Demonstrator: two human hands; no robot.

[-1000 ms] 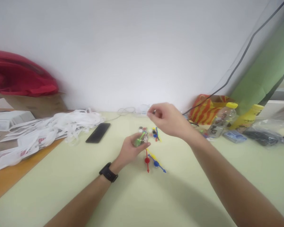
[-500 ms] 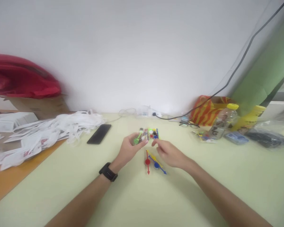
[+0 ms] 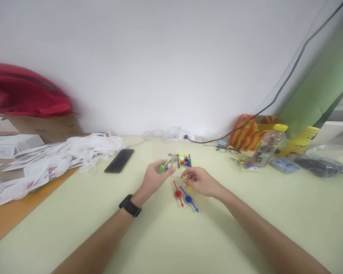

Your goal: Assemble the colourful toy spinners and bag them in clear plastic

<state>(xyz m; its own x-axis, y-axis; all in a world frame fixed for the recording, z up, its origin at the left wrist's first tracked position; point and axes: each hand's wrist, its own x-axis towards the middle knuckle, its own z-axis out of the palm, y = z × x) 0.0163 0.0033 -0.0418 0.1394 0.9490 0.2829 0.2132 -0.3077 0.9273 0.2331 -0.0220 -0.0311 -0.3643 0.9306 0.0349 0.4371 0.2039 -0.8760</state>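
My left hand [image 3: 153, 179], with a black watch on its wrist, is closed round a small green plastic piece with a stick [image 3: 162, 168], held just above the pale table [image 3: 165, 236]. My right hand [image 3: 200, 181] pinches a small yellow piece [image 3: 184, 177] right beside it. A red arrow-shaped stick with a disc [image 3: 177, 193] and a blue one [image 3: 189, 199] lie on the table under my hands. Behind them sits a small cluster of coloured parts [image 3: 181, 161].
A black phone [image 3: 119, 160] lies to the left beside a heap of white bags [image 3: 57, 158]. At the back right stand a yellow-capped bottle [image 3: 269, 148], glasses [image 3: 228, 149], a striped bag [image 3: 247, 133] and a green bag [image 3: 317, 87]. A cable runs along the wall.
My right hand came down from raised above the parts to the table, then shifted slightly toward my left hand and pinched a yellow piece. The left hand hardly moved.
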